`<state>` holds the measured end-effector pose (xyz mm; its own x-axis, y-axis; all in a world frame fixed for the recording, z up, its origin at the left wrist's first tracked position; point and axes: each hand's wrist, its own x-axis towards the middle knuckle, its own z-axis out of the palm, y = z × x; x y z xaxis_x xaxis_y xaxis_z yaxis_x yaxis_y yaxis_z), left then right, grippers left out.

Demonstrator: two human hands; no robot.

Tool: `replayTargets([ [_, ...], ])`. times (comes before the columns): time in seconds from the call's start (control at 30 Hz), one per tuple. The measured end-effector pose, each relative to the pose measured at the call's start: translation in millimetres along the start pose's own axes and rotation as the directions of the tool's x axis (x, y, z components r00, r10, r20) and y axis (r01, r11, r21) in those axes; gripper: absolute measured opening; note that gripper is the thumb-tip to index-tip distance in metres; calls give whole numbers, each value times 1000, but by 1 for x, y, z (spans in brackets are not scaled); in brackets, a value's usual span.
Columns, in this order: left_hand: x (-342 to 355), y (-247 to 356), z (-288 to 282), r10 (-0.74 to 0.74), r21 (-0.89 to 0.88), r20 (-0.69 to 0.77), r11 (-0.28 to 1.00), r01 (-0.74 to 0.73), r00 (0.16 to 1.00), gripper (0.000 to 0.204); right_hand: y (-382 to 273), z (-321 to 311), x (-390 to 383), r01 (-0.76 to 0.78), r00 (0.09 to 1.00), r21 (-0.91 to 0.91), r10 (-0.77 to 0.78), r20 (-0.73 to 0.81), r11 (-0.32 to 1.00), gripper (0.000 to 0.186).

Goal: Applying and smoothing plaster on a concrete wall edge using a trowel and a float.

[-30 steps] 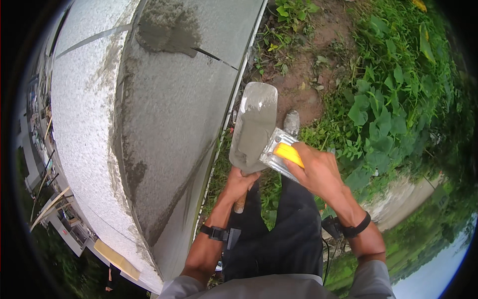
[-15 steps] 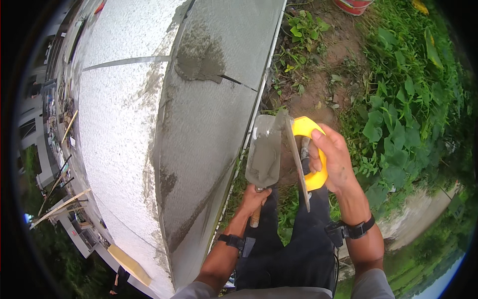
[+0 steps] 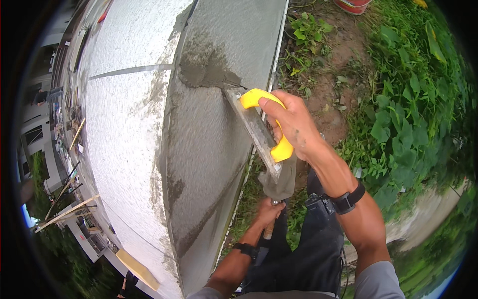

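Note:
My right hand (image 3: 291, 119) grips the yellow handle of a steel float (image 3: 254, 132), whose upper end is at the grey rendered strip (image 3: 204, 134), beside a dark patch of wet mortar (image 3: 204, 70) with a thin dark slit at it; whether it touches, I cannot tell. My left hand (image 3: 269, 214), lower down, is closed round the wooden handle of a trowel (image 3: 276, 189), whose mortar-smeared blade is partly hidden under the float and my right arm.
White speckled surface (image 3: 124, 139) borders the grey strip on the left. Soil (image 3: 338, 70) and dense plants (image 3: 403, 109) lie right, with a red bucket (image 3: 351, 6) at the top. Wooden battens (image 3: 64, 212), a yellow board (image 3: 137, 266) and small figures of people (image 3: 40, 97) show at the left.
My right hand has swung the float up and left from over the trowel blade to the grey strip. The trowel in my left hand has dropped lower in view.

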<state>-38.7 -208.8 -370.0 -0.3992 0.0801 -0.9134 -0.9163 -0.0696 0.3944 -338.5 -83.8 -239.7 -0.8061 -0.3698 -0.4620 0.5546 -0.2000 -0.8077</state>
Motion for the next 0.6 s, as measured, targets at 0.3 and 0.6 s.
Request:
replayTargets([
  [0.3, 17, -18, 3, 211, 71, -48, 976, -207, 976, 13, 57, 55, 27, 80, 947, 369, 45, -319, 926, 27],
  [0.6, 13, -12, 7, -33, 37, 42, 999, 31, 999, 18, 53, -14, 18, -156, 964, 526, 246, -104, 836, 31],
])
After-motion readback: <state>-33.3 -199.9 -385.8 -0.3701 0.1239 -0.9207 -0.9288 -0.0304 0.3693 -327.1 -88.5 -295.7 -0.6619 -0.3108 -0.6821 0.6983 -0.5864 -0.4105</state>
